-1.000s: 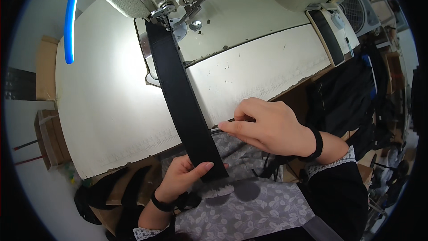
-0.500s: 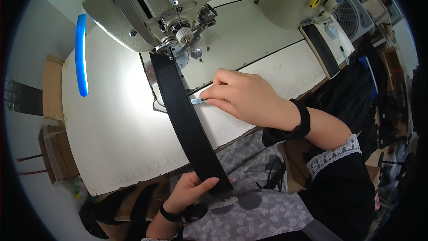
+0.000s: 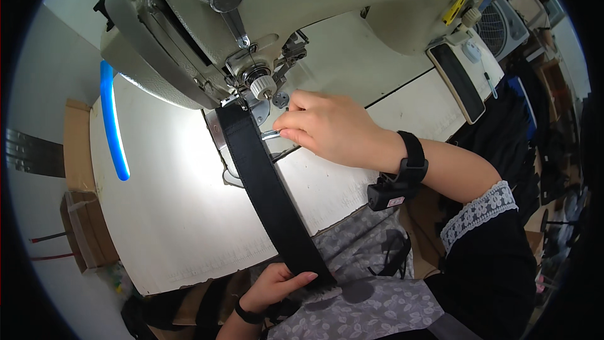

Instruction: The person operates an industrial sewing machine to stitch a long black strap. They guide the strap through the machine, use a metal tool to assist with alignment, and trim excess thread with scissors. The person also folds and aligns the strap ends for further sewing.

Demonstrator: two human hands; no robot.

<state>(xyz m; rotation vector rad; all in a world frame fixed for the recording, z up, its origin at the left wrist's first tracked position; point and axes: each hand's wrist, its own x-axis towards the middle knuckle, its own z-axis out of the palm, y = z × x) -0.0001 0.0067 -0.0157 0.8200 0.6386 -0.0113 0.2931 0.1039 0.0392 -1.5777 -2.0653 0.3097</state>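
Observation:
A long black fabric strip [image 3: 263, 192] runs from under the presser foot of a sewing machine [image 3: 302, 9] toward my lap. My left hand [image 3: 272, 286] is closed on its near end, with the thumb on top and the fingers hidden beneath. My right hand [image 3: 336, 127] pinches a slim, shiny metal tool [image 3: 270, 134]. Its tip reaches the strip's right edge, just in front of the needle area; most of the tool is hidden in my fingers, so its exact kind is unclear.
A white sewing table [image 3: 157, 226] spreads out to the left, with a glowing blue-edged strip [image 3: 113, 126] above it. At the right lies a dark phone [image 3: 458, 82]. A yellow cutter [image 3: 456, 5] hangs on the machine, and black cloth [image 3: 509, 145] is heaped beyond the table edge.
The view has shifted, so the machine sits lower in it. My right hand and its metal tool have moved closer to the presser foot along the strip. My left hand keeps its grip.

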